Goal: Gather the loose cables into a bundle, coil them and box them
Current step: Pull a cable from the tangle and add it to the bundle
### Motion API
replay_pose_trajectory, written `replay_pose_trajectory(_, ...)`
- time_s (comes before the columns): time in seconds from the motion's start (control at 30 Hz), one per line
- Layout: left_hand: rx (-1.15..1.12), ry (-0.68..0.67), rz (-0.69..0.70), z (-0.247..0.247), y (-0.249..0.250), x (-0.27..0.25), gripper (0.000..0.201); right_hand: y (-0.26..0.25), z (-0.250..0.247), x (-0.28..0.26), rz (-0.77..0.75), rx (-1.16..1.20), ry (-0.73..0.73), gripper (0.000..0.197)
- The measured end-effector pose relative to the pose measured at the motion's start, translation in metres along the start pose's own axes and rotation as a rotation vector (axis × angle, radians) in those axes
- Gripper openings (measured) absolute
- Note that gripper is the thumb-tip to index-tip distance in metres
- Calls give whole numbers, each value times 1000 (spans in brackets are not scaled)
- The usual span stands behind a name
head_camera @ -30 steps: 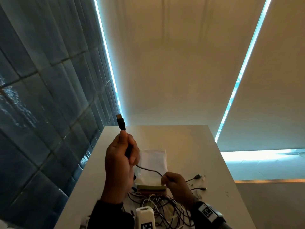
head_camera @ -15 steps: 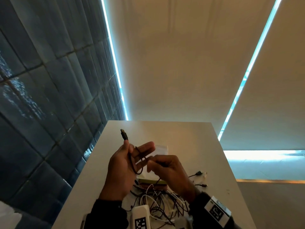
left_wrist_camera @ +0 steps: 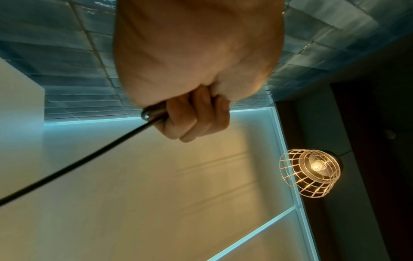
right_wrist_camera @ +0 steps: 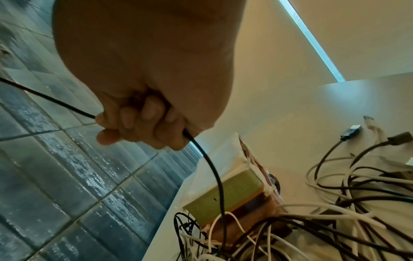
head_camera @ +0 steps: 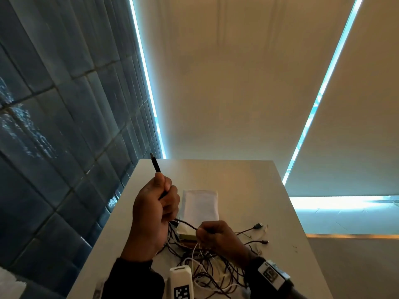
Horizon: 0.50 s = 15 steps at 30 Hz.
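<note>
My left hand (head_camera: pixel 158 203) is raised above the white table (head_camera: pixel 248 190) and grips a black cable (head_camera: pixel 185 222) in its fist. The cable's plug end (head_camera: pixel 155 164) sticks up past the thumb. In the left wrist view the same cable (left_wrist_camera: pixel 78 164) runs down out of the curled fingers (left_wrist_camera: pixel 192 121). Lower and to the right, my right hand (head_camera: pixel 212 233) holds the same cable (right_wrist_camera: pixel 214 169) in a fist. Below both hands lies a tangle of black and white cables (head_camera: pixel 211 268). A small open box (right_wrist_camera: pixel 225 194) with a white flap (head_camera: pixel 200 205) stands behind it.
Loose plug ends (head_camera: pixel 258 225) lie spread on the table to the right of the tangle. A dark tiled wall (head_camera: pixel 54 147) runs along the table's left edge. A lit wire-cage lamp (left_wrist_camera: pixel 310 173) hangs overhead. A white wrist device (head_camera: pixel 181 281) sits at the near edge.
My hands were together half a second ago, the left one with its fingers spread. Now the left has closed on the cable and risen, and the right has dropped and drawn back to the right.
</note>
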<state>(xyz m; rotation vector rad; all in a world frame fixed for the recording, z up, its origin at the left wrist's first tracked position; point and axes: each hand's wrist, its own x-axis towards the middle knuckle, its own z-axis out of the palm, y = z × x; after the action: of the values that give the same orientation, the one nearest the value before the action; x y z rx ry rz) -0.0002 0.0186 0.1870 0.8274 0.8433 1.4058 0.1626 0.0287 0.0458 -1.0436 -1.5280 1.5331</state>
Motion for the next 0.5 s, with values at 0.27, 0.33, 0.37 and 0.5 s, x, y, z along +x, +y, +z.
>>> replay_pose_trajectory(0.27, 75, -7, 87, 1, 18, -8, 37, 14, 4, 15, 7, -30, 69, 33)
replay_pose_trajectory(0.33, 76, -4, 103, -2, 24, -8, 38, 16, 5, 19, 19, -48, 92, 33)
replay_pose_trajectory(0.37, 77, -2, 113, -3, 26, -9, 39, 16, 6, 21, 21, -67, 103, 33)
replay_pose_trajectory(0.5, 67, -2, 146, -3, 37, -11, 42, 19, 8, 25, 53, -128, 132, 34)
